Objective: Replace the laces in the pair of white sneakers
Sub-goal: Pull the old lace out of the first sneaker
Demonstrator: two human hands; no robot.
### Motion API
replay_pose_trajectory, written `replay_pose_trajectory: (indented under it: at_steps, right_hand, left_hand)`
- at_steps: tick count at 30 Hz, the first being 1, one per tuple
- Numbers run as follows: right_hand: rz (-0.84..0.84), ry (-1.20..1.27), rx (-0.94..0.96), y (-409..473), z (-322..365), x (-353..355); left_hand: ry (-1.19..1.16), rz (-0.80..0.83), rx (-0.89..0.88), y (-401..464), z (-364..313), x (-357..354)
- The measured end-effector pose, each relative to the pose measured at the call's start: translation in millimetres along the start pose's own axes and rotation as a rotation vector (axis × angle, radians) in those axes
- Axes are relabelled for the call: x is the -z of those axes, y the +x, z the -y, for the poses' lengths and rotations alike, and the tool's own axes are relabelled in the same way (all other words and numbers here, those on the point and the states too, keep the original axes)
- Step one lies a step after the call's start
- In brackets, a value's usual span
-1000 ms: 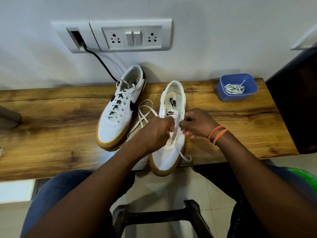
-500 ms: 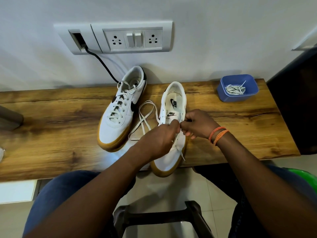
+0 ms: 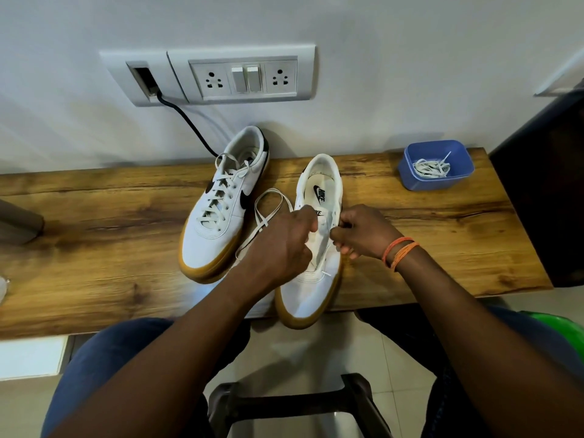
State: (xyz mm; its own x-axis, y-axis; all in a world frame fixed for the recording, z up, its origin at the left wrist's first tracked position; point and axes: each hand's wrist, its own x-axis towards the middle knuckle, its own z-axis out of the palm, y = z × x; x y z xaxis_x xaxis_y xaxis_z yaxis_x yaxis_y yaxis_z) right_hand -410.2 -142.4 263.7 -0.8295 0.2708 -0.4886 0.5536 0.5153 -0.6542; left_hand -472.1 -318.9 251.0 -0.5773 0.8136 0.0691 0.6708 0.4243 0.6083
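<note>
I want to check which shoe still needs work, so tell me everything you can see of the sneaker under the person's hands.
The right-hand sneaker is white, leather-like, with a tan gum sole and a black logo on the insole. It stands upright on the wooden shelf, toe toward the person and overhanging the front edge. Its eyelets look mostly unlaced. The left hand and right hand grip it at the throat. A loose white lace loops out beside it on the shelf, and one lace tip pokes out near the toe.
</note>
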Motion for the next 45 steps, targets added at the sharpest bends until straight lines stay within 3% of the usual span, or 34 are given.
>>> replay_pose_trajectory:
  at_steps: [3, 7, 10, 12, 24, 31, 38, 45]
  right_hand:
    - [-0.015, -0.023, 0.014, 0, 0, 0]
    - [0.086, -0.239, 0.153, -7, 3, 3]
    - [0.246, -0.282, 0.212, -12, 3, -2]
    - [0.267, -0.294, 0.215, -11, 1, -6]
    - [0.18, -0.463, 0.314, -18, 6, -15]
    - [0.128, -0.409, 0.324, -13, 1, -21]
    - [0.166, -0.434, 0.33, -11, 1, -21]
    - [0.128, -0.446, 0.334, -9, -1, -22]
  left_hand:
    - [0.039, 0.149, -0.03, 2, -6, -5]
    - [0.037, 0.26, 0.086, -3, -3, -9]
    - [0.004, 0.237, 0.091, -1, -3, -13]
    - [-0.01, 0.224, 0.106, 0, -2, -15]
    - [-0.034, 0.197, 0.08, -1, -6, -18]
    - [-0.031, 0.163, 0.086, -1, -8, -10]
    - [0.083, 0.146, 0.167, -3, -15, -8]
    - [0.196, 0.079, 0.142, -3, -21, -6]
